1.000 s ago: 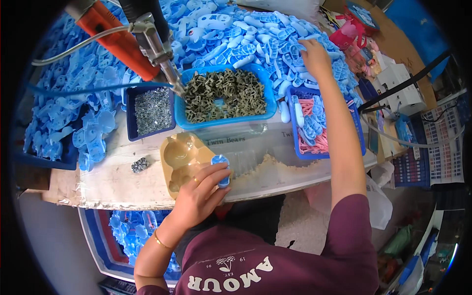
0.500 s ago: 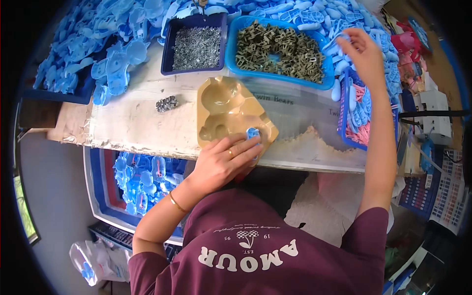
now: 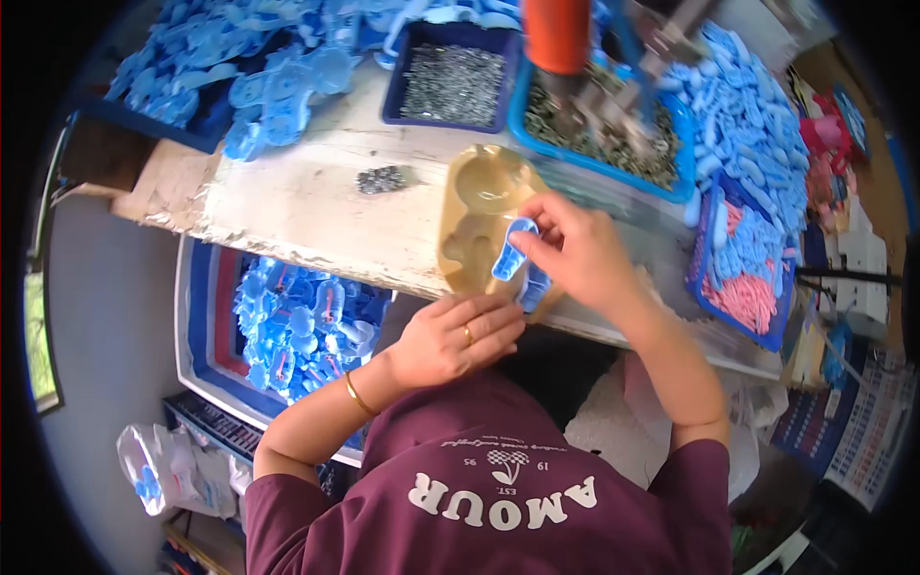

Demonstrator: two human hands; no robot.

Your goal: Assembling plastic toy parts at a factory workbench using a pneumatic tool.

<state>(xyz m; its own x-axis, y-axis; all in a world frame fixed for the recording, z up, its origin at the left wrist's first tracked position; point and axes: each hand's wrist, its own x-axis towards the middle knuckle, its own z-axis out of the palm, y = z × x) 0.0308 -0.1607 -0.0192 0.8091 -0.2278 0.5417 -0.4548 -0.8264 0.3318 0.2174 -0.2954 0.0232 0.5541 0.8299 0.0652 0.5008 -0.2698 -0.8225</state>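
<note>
1. Two hands work at the near edge of a worn white bench (image 3: 287, 206). The right hand (image 3: 575, 251) pinches a small light-blue moulded plastic piece (image 3: 508, 261) between thumb and fingers, holding it over a tan plastic jig with shaped hollows (image 3: 479, 206).
2. The left hand (image 3: 450, 335), with a ring on one finger and a gold bangle at the wrist, rests loosely curled at the bench edge just below the jig; whether it grips anything cannot be told.
3. One more blue plastic piece (image 3: 534, 286) shows just under the right hand, against the lower edge of the jig.
4. Behind the jig stands a dark-blue rectangular tray of small grey metal screws (image 3: 450, 86), and to its right a brighter blue tray of dull olive metal parts (image 3: 613, 144).
5. An orange-bodied power screwdriver (image 3: 556, 34) hangs over the tray of olive parts, close to the camera and blurred.
6. A small heap of grey screws (image 3: 380, 178) lies loose on the bench, left of the jig.
7. Heaps of light-blue plastic pieces (image 3: 249, 67) fill the far left of the bench; more lie at the far right.
8. At the right sits a blue bin with blue and pink plastic pieces (image 3: 743, 268).
9. Below the bench, left of the person, a blue-and-white crate holds more light-blue plastic pieces (image 3: 307, 321).
</note>
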